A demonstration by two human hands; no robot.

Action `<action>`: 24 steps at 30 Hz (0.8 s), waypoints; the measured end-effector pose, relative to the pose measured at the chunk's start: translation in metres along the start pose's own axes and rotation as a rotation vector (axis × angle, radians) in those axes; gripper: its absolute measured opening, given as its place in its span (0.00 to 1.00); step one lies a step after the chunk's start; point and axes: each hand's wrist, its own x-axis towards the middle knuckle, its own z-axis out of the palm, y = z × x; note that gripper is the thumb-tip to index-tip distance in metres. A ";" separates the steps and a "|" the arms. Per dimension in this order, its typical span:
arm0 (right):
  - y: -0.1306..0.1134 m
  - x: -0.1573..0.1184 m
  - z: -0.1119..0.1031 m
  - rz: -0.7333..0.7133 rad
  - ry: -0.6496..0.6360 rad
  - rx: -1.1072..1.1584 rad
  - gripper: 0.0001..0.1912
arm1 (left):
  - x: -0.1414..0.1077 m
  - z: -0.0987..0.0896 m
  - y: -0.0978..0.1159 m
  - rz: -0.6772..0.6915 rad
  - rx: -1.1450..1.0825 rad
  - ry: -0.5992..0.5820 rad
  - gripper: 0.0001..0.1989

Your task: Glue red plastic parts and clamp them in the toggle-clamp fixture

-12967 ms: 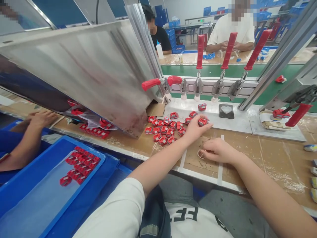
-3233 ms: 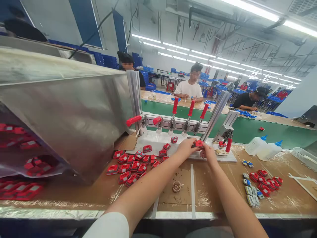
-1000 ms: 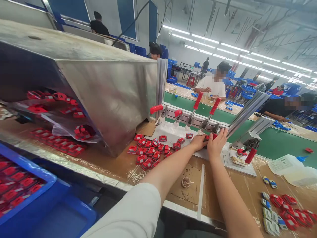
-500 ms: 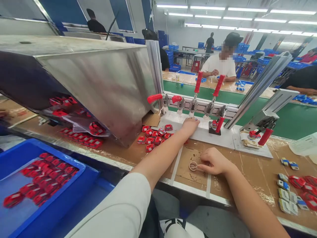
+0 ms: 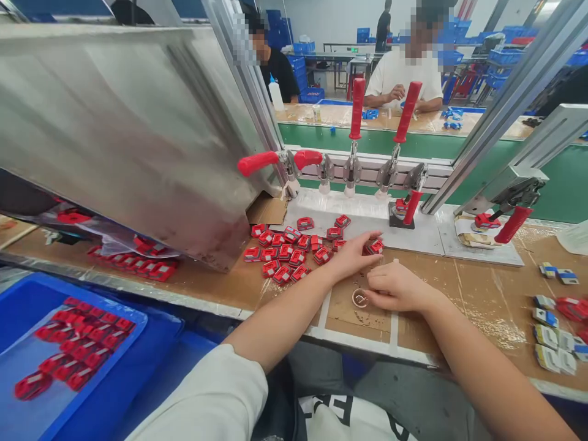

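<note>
Head view, left hand (image 5: 353,257) now on red part (image 5: 375,247)

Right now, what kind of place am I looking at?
Most likely a factory assembly line. A row of red-handled toggle clamps is fixed along the bench, dozens of small red parts lie piled by the hands, and a green conveyor belt runs past seated workers.

You get bright, even light with soft shadows; dull glare on the slanted brushed-steel chute (image 5: 124,122), and wide-angle bending at the edges.
</note>
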 end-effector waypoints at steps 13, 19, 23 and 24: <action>0.039 -0.012 -0.018 0.499 0.778 0.093 0.25 | -0.002 0.000 -0.004 -0.147 -0.222 -0.155 0.34; 0.039 -0.010 -0.016 0.511 0.750 0.098 0.23 | -0.002 0.000 -0.005 -0.146 -0.206 -0.168 0.33; 0.040 -0.010 -0.014 0.510 0.745 0.110 0.23 | -0.002 -0.001 -0.004 -0.143 -0.175 -0.168 0.33; 0.040 -0.010 -0.014 0.512 0.742 0.113 0.23 | -0.002 -0.001 -0.003 -0.144 -0.171 -0.170 0.33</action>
